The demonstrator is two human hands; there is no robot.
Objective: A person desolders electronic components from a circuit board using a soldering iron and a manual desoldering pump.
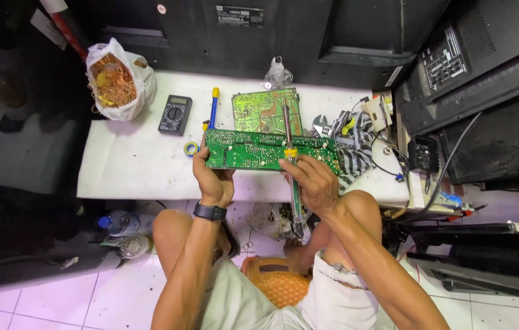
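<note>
My left hand grips the left end of a long green circuit board and holds it up over the front of a low white table. My right hand is closed around a soldering iron with a yellow collar. Its metal shaft points away from me across the board's right half. A black watch sits on my left wrist. A second, lighter green circuit board lies flat on the table just behind the held one.
A black multimeter, a blue-and-yellow tool, a tape roll and a white bag of copper wire lie at the left. Tangled cables and parts crowd the right. Dark television backs surround the table. I sit on an orange stool.
</note>
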